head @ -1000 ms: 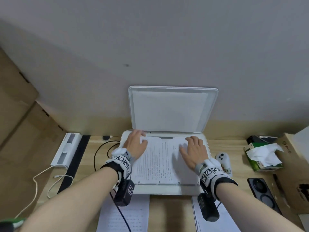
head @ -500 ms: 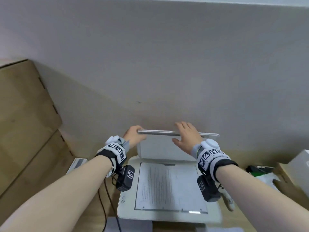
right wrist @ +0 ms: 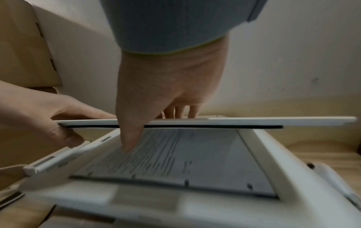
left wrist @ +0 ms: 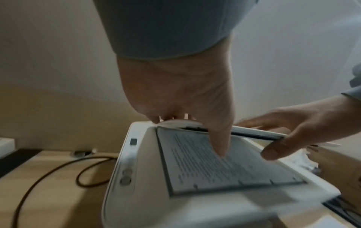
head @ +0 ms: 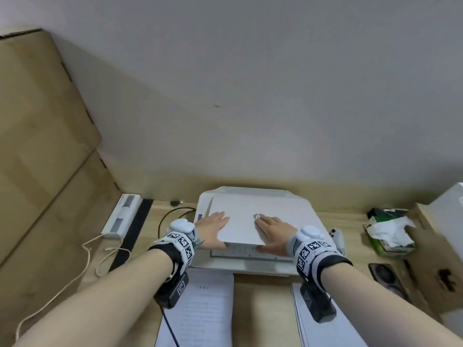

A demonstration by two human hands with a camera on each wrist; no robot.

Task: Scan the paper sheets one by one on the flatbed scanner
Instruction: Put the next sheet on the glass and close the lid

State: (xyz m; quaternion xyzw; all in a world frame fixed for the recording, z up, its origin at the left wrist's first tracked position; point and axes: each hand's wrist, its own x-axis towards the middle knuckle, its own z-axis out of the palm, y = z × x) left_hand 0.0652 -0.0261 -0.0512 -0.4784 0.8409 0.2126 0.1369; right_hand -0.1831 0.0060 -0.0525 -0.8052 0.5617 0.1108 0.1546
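Observation:
A white flatbed scanner (head: pixel 250 265) stands at the middle of the wooden desk. Its lid (head: pixel 240 221) hangs low, a small gap above the glass. A printed sheet (head: pixel 240 249) lies on the glass, with only its near strip showing in the head view. My left hand (head: pixel 213 229) and right hand (head: pixel 273 231) both pinch the lid's front edge, fingers on top and thumbs underneath. In the right wrist view the lid (right wrist: pixel 234 121) hovers just above the sheet (right wrist: pixel 175 154). Two paper stacks, one left (head: pixel 200 309) and one right (head: pixel 325 331), lie in front of the scanner.
A black cable (head: pixel 172 214) and a white power strip (head: pixel 122 214) lie left of the scanner. To its right are a white controller (head: pixel 338 236), a tissue box (head: pixel 385 234), a black device (head: pixel 385 276) and a cardboard box (head: pixel 431 259). Cardboard panels (head: pixel 37 146) line the left wall.
Both hands left the sheet on the glass, reached up to the raised lid and swung it down. It now sits almost flat over the sheet.

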